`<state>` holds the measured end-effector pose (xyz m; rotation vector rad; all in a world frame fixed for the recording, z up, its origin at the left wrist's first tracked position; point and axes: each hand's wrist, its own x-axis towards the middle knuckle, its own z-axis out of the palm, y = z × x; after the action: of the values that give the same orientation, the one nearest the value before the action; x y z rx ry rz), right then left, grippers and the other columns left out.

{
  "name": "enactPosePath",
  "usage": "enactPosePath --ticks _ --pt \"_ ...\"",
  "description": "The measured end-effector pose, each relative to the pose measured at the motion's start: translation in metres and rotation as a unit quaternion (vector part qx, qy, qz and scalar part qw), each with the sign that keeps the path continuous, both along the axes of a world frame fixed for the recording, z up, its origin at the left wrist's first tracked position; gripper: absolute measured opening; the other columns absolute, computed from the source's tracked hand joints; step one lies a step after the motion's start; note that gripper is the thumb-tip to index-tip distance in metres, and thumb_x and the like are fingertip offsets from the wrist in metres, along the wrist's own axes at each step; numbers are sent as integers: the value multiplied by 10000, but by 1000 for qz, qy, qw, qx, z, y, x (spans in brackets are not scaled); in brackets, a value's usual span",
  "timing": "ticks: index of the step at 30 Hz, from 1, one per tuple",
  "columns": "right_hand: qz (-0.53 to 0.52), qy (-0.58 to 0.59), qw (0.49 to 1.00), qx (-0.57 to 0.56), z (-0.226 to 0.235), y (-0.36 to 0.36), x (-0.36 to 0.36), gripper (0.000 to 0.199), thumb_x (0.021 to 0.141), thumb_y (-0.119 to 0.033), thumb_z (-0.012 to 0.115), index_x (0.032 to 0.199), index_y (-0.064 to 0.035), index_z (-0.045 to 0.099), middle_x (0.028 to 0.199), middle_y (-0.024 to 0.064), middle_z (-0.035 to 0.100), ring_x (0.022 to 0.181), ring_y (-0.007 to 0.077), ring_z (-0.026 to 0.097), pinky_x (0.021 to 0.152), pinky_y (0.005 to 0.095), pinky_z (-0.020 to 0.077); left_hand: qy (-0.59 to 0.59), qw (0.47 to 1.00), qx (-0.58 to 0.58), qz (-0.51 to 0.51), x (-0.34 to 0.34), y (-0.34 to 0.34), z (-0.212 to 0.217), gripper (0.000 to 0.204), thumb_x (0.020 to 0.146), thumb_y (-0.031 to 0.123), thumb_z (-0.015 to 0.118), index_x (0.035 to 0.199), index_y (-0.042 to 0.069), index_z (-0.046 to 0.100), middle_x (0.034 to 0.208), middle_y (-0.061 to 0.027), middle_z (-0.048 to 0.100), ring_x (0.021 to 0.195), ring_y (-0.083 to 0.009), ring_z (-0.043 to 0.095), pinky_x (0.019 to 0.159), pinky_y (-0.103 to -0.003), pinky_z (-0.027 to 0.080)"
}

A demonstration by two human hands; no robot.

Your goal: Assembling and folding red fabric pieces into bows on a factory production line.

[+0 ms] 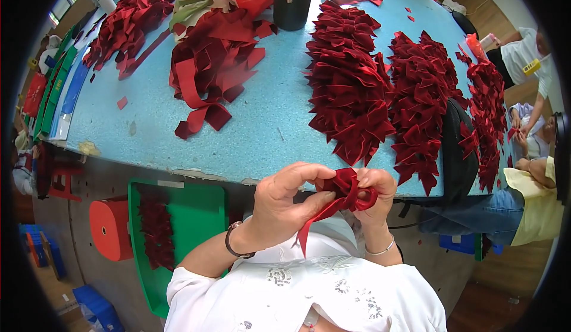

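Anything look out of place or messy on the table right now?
Mostly orderly. Small red ribbon scraps lie loose on the light blue tabletop, apart from the piles of finished dark red ribbon bows. The table's near edge looks chipped.

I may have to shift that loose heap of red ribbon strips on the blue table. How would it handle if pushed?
The ribbon heap probably flops and spreads rather than sliding whole: strips trail loose and curl. It looks light, likely slippery given the sheen.

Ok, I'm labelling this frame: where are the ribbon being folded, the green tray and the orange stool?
red ribbon (347, 188), head view, on the folded loop.
green tray (199, 210), head view, on its bare floor.
orange stool (109, 229), head view, on its side.
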<state>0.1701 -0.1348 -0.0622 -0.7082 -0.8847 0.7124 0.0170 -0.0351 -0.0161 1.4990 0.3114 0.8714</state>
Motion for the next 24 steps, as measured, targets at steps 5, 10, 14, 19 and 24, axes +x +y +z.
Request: enactPosePath --ticks 5,10,14,19,24 --pt "-37 57 998 -8 4 5 -9 138 751 70 619 868 2 593 780 64 604 649 120 514 743 273 425 -97 971 -205 -80 -1 0 -2 335 716 -152 653 1005 -44 524 1021 -106 552 975 -156 544 875 -290 451" --pt "17 124 992 15 1 9 -12 120 761 60 623 862 6 587 774 64 594 636 120 495 668 271 404 -155 915 -327 -176 -1 10 -13 345 715 -145 661 990 -15 496 1021 -91 538 969 -153 531 885 -294 439" --pt "-11 129 991 16 1 8 -14 109 761 71 611 848 13 583 747 66 581 634 126 483 609 275 380 -102 951 -257 -136 -1 8 -3 342 720 -148 653 998 -14 505 1008 -94 552 963 -162 537 888 -303 443" --pt "-21 23 999 27 2 4 -7 113 746 82 615 841 30 583 690 76 576 600 139 485 571 281 383 -49 993 -83 -72 -1 9 -3 347 722 -157 645 1016 -30 512 1006 -119 574 938 -183 561 885 -326 453" --pt "-27 -14 999 30 3 3 -5 126 727 94 627 836 48 584 664 93 579 574 154 501 548 287 393 -59 992 -93 -60 1 5 -2 363 710 -119 674 1032 -24 535 991 -101 597 897 -169 586 846 -292 471"
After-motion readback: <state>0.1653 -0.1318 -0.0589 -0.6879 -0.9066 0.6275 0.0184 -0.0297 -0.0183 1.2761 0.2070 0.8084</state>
